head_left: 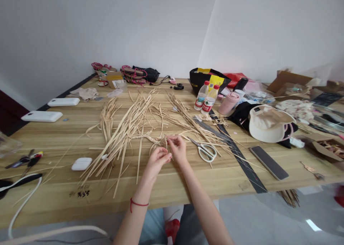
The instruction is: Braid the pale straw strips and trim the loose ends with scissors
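Both of my hands meet at the end of a braided straw cord (150, 137) in the middle of the wooden table. My left hand (159, 158) has its fingers pinched together beside the cord's loose strands. The fingers of my right hand (177, 146) close on the braid's end from the right. Which strand lies in each pinch is too small to make out fully. A large bundle of dry straw strips (129, 123) spreads to the left, and more straw strips (185, 118) lie beyond and right. White-handled scissors (205, 152) rest just right of my right hand.
A white earbud case (81, 164) lies left, with white power banks (42, 116) farther off. Two water bottles (209, 100), a pink cup (229, 103), a cap (268, 123) and a phone (268, 162) occupy the right. A black strip (242, 162) crosses the tabletop.
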Motion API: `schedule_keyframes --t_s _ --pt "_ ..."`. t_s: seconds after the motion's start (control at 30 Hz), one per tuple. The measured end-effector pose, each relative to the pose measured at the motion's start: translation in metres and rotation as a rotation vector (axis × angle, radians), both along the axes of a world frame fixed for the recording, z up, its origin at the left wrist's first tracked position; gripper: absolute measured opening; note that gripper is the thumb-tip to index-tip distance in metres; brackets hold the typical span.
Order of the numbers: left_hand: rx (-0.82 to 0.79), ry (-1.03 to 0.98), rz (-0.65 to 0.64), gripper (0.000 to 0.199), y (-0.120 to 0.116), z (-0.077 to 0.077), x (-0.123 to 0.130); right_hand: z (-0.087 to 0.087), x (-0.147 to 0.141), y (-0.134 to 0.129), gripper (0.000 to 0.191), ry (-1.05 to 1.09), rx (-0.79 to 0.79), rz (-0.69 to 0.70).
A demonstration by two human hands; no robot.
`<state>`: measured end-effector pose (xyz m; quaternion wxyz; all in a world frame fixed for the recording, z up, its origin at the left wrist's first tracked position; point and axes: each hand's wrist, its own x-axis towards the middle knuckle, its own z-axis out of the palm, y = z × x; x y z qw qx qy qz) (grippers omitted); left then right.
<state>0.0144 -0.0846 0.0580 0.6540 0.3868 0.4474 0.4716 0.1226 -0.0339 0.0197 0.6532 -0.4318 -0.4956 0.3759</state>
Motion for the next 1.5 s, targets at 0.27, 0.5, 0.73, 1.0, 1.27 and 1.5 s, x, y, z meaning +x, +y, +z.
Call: schedule_keyframes --t_s 0.27,0.5,0.73,1.0,1.27,1.5 --pt "0.282 0.321 0.082 0.014 -0.017 0.022 -0.013 -0.004 0.0 0.004 0.02 0.032 -0.027 -0.022" --pt "0.545 0.11 0.009 0.038 0.019 0.028 -0.017 -0.002 0.003 0.004 0.018 0.0 -0.02 0.001" --pt "0.902 0.629 0.012 0.038 0.056 0.015 -0.022 -0.004 0.002 0.004 0.02 0.033 -0.029 0.02" --pt "1.097 1.157 -0.085 0.032 0.061 0.011 -0.028 -0.005 0.002 0.004 0.019 -0.006 -0.002 0.019" --pt "0.977 1.106 0.102 0.054 0.062 -0.004 -0.028 -0.004 0.003 0.003 0.017 -0.033 0.007 0.023" --pt "0.436 0.433 0.365 0.069 0.065 -0.007 -0.025 -0.006 0.003 0.004 0.014 -0.01 -0.004 0.051"
